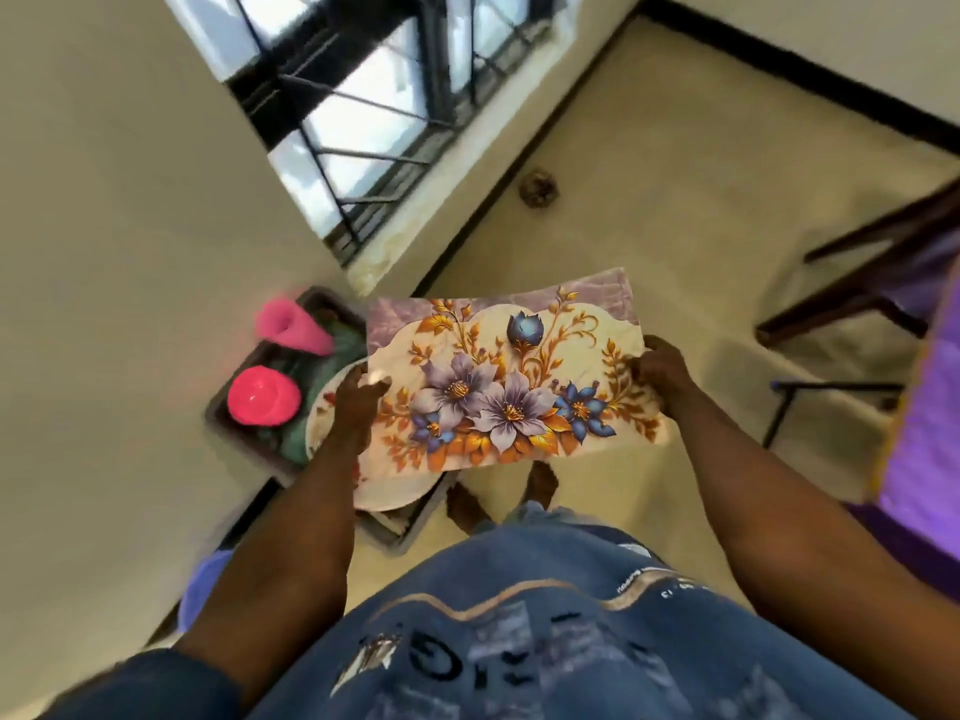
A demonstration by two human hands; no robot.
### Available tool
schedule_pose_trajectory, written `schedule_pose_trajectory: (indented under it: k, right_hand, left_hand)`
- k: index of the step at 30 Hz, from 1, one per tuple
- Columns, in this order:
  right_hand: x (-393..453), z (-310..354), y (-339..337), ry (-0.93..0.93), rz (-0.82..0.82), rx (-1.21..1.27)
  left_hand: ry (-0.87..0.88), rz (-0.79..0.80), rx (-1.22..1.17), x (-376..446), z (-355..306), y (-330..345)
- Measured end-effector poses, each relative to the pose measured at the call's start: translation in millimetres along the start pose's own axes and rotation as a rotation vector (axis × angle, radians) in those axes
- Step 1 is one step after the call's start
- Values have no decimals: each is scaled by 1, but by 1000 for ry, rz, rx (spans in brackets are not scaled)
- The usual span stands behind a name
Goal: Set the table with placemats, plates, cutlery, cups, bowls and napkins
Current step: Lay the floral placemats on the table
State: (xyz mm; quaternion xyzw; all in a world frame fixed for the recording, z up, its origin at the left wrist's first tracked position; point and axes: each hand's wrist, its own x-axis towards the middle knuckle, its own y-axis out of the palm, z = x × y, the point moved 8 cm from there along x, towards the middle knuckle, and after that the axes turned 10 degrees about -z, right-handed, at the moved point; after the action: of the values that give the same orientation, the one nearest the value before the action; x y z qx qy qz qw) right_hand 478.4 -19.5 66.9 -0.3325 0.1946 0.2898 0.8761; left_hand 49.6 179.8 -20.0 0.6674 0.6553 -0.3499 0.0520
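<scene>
Beige floor [649, 210] and a plain wall with a barred window [374, 101] fill the background. On the floor by the wall, a dark tray [221, 418] is seen; two pink cups [264, 396], green cloth [296, 439] and a white plate [384, 491] are held in it. Above the tray, a flowered placemat [509, 376] is gripped at its short edges by the left hand [358, 402] and the right hand [667, 376]. A purple-covered worktop [930, 407] and dark chair [872, 283] are seen at right.
</scene>
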Motion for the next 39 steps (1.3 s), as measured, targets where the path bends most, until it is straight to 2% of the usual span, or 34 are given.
schedule_pose_trajectory:
  k: [3,9,11,18,25,33,39]
  right_hand:
    - [-9,-36,-48,24,-143,62]
    - [-32,-104,-149,45,-401,261]
    - [-37,-125,-184,50,-472,305]
    - [-58,-210,-341,78,-717,471]
    - [-78,-307,-486,179,-876,510]
    - [-86,-367,-589,232,-995,481]
    - [-52,-384,-656,269,-1032,358]
  left_hand:
    - [18,142,-99,-37,-52,48]
    - [198,393,81,-70,-93,142]
    - [252,460,63,-99,-111,178]
    - [344,406,37,-222,-143,320]
    - [430,492,48,-348,-123,452]
    - [545,536,128,-449,-106,548]
    - [584,518,158,-497,-98,625]
